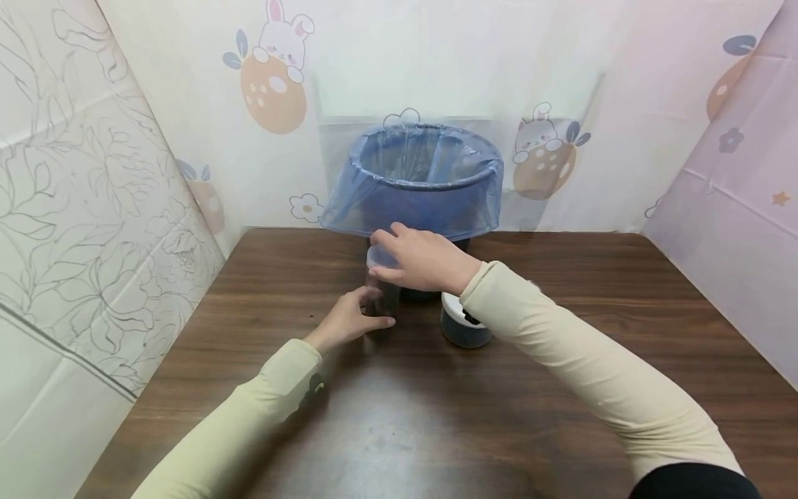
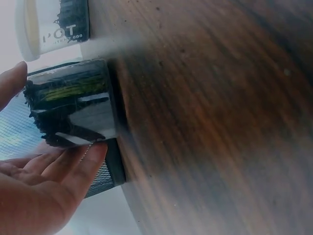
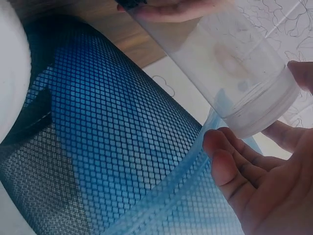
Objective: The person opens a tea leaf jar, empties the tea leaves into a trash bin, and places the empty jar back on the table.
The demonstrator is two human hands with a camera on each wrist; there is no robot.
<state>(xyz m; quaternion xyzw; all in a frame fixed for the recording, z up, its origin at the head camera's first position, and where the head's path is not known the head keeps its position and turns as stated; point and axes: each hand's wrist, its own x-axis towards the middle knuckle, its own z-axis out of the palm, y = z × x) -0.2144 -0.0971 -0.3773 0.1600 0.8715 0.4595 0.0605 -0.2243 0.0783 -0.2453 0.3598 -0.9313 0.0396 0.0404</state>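
Note:
A clear cylindrical jar (image 1: 388, 299) with a translucent lid (image 1: 375, 256) stands upright on the wooden table. Dark pieces with some yellow-green show in its lower part in the left wrist view, while its upper part (image 3: 215, 63) looks bare. Low around the jar is my left hand (image 1: 349, 320), thumb and fingers on opposite sides. From above, my right hand (image 1: 430, 259) holds the lid, with thumb and curled fingers about its rim in the right wrist view.
Right behind the jar stands a dark mesh bin (image 3: 117, 112) lined with a blue plastic bag (image 1: 424, 208). A short dark canister (image 1: 464, 333) with a white top sits to the right, beneath my right wrist. Patterned cloth walls (image 1: 411, 62) border the table.

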